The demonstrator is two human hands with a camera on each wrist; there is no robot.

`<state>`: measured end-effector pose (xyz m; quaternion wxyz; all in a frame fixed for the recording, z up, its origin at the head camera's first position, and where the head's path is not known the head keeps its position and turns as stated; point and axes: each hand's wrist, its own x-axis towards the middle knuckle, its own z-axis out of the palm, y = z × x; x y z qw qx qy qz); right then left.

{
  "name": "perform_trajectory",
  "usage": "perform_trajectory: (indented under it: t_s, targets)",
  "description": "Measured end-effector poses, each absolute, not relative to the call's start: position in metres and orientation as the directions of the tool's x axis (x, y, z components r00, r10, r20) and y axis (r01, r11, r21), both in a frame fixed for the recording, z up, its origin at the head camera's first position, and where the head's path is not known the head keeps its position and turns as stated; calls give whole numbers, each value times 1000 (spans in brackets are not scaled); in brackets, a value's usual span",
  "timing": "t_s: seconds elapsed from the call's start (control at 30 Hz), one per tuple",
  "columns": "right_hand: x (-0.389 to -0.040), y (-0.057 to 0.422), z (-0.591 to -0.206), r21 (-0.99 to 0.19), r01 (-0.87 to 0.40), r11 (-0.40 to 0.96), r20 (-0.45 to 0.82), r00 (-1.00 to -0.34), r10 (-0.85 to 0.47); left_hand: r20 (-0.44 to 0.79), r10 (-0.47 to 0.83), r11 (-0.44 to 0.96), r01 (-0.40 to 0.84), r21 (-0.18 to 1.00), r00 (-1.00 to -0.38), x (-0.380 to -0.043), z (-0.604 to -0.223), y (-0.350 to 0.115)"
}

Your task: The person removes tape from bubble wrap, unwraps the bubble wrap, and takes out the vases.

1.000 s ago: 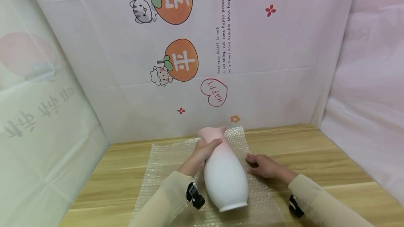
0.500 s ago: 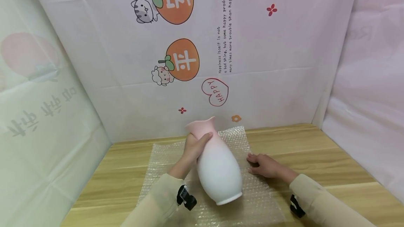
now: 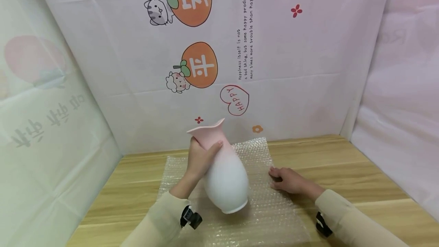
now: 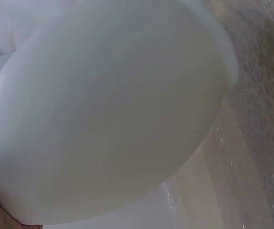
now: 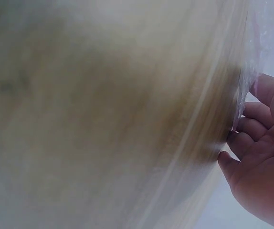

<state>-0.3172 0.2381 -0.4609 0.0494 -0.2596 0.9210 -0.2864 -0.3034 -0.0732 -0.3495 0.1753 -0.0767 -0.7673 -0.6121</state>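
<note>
My left hand (image 3: 200, 160) grips the neck of a vase (image 3: 227, 180), pink at its flared mouth and fading to white below. The vase leans, mouth up to the left and foot down to the right, above a sheet of bubble wrap (image 3: 274, 210). Its white body (image 4: 113, 114) fills most of the left wrist view, with a bit of the hand at the lower left corner. My right hand (image 3: 289, 180) pinches the sheet's right edge at the table. In the right wrist view, thumb and curled fingers of that hand (image 5: 266, 133) meet at the clear film (image 5: 257, 45).
The bubble wrap lies flat on a wood-grain table (image 3: 329, 163). A white cloth (image 3: 274, 56) with printed oranges and lettering hangs behind it. More cloth (image 3: 398, 106) hangs on the right and left sides.
My left hand has lifted the vase and moved it leftward, tilting it so the mouth points further up-left. The right hand stays at the bubble wrap's edge.
</note>
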Motion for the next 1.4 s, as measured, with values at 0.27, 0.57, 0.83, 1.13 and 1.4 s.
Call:
perform_trajectory:
  t_s: [0.27, 0.57, 0.83, 1.13, 1.4]
  targets:
    - [-317, 237, -460, -551, -451, 702, 53, -858, -510, 523, -116, 238, 487, 840, -845, -299, -347, -87]
    - [-317, 239, -461, -554, -448, 702, 40, -857, -515, 646, -130, 234, 610, 757, -752, -300, -351, -101]
    - [-316, 239, -461, -562, -438, 702, 32, -859, -510, 735, -122, 293, 683, 669, -667, -289, -343, -114]
    - [-315, 238, -459, -564, -445, 696, 35, -855, -518, 761, -159, 349, 686, 639, -629, -271, -329, -131]
    - [-316, 239, -462, -570, -427, 702, 26, -863, -504, 766, -191, 392, 668, 633, -614, -275, -326, -153]
